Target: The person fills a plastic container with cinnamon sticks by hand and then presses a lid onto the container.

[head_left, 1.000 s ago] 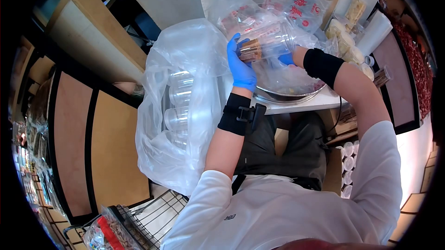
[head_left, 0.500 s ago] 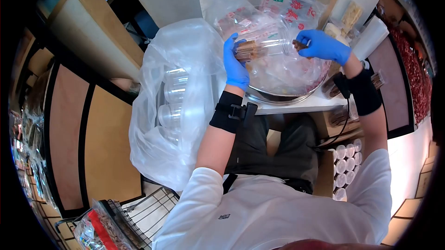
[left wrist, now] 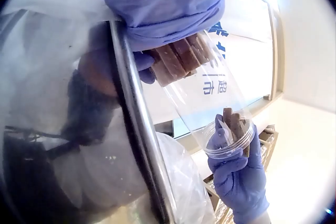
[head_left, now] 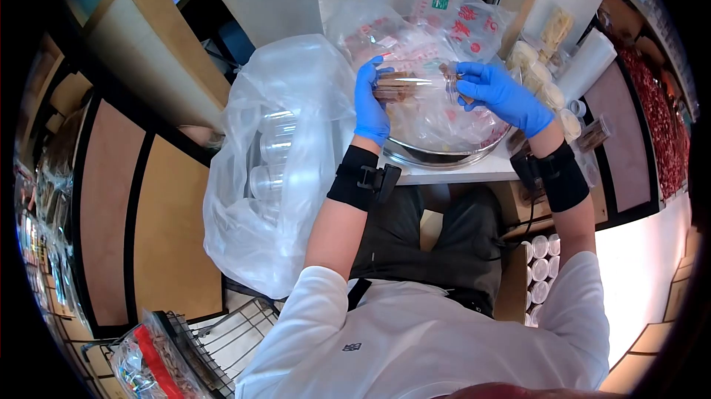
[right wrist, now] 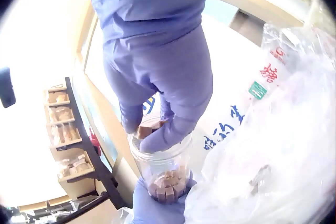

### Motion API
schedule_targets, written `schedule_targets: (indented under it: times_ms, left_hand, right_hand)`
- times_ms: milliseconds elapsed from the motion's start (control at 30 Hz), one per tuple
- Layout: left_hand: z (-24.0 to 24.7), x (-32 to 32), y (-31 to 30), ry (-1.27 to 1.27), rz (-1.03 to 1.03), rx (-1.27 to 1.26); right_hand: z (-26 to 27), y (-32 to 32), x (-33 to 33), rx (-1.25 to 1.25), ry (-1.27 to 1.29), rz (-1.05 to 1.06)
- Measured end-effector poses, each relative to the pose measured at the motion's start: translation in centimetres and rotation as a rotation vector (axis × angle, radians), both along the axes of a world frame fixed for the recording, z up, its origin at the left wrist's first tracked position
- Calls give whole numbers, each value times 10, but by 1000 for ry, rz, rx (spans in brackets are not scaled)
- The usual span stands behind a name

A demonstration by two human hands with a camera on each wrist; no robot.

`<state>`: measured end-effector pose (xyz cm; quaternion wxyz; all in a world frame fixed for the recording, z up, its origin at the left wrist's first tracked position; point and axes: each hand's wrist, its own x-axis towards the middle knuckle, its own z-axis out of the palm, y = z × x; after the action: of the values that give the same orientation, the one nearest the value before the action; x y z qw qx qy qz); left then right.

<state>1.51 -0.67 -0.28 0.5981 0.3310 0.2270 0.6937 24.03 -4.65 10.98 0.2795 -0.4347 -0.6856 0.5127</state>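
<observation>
Clear bag (head_left: 296, 73) of empty jars (head_left: 275, 149) stood at far left; left hand (head_left: 370, 106) gripped the base of the clear jar (head_left: 415, 88), fingers curled round it; jar lay sideways above the metal basin (head_left: 444, 159); right hand (head_left: 500, 94), at its mouth, pinched brown sticks (head_left: 449, 71).

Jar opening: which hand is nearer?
Right. The right hand pinches brown sticks at the opening of the jar; the left hand grips its closed end, away from the opening.
</observation>
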Motion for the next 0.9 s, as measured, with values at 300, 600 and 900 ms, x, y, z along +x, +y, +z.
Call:
schedule_targets:
  times_ms: [300, 600, 900]
  left_hand:
    - [4, 1, -3, 11, -6, -6]
    - [0, 4, 1, 80, -9, 46]
    - [5, 4, -5, 177, -26, 48]
  right_hand:
    - [-10, -17, 0, -254, 465, -60]
    - [-27, -17, -5, -140, 340, -177]
    - [-26, -20, -10, -538, 907, -47]
